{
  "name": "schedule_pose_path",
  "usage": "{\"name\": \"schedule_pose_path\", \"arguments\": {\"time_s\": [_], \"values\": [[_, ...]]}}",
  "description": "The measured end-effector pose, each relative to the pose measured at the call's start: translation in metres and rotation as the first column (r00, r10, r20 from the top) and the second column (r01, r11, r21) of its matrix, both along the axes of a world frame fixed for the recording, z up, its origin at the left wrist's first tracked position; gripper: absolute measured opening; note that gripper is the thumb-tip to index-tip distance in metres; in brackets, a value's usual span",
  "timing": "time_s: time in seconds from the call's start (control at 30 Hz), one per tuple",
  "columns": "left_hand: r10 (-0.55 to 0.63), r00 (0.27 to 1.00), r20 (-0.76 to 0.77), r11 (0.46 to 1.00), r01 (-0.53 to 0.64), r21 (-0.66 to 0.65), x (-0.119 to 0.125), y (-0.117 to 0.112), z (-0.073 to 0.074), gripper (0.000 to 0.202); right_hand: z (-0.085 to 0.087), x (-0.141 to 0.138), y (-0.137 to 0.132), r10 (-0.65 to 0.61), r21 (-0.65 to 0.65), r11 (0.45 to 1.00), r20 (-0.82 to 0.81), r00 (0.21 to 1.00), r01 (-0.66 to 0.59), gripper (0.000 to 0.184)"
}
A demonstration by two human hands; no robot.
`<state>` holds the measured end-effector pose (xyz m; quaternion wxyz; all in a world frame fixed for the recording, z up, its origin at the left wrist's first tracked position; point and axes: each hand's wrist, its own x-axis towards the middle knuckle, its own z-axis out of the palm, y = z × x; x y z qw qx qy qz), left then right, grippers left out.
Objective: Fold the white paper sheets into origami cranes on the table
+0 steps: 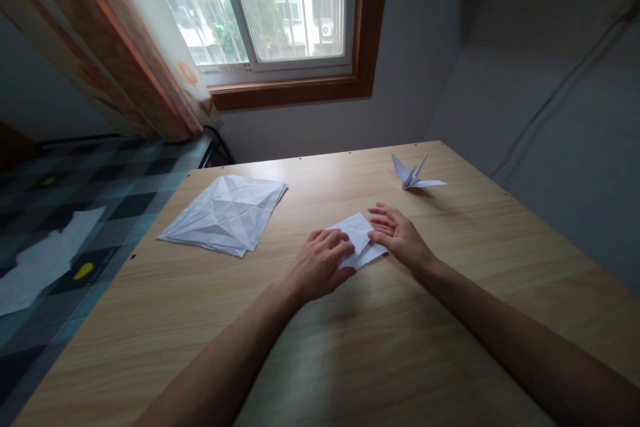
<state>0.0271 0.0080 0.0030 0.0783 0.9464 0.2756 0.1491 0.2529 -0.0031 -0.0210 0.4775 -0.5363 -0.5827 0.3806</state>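
Observation:
A small folded sheet of white paper [361, 235] lies on the wooden table [430, 347], with a flap showing across its middle. My left hand [323, 261] rests over its left side, curled fingers and thumb holding it against the tabletop. At the right edge of the paper is my right hand [400, 235]; its thumb tip touches the flap's edge, while the other fingers are spread and stretched out past the paper. The undersides of both hands are hidden.
A folded paper crane [411, 177] stands at the back right of the table. Creased square sheets of paper [227, 213] lie at the left. Beyond the left edge, more white paper [45, 260] lies on a checked cloth [133, 203]. A window [295, 7] is behind.

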Motion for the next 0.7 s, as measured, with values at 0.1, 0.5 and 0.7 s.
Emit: {"name": "schedule_pose_path", "arguments": {"time_s": [0.1,0.5,0.7], "values": [[-0.041,0.999,0.021,0.999,0.041,-0.012,-0.001,0.001,0.000,0.025,0.002,0.000,0.001,-0.010,-0.151,0.988,-0.133,0.991,-0.011,0.059],[-0.078,0.996,0.034,0.997,0.079,-0.027,0.000,0.000,0.003,0.036,0.015,-0.004,-0.007,-0.083,-0.331,0.943,-0.165,0.983,0.024,0.063],[-0.102,0.994,0.038,0.994,0.103,-0.019,0.001,0.002,0.001,0.038,0.007,0.009,0.000,0.049,-0.156,0.988,0.313,0.948,0.000,0.061]]}}
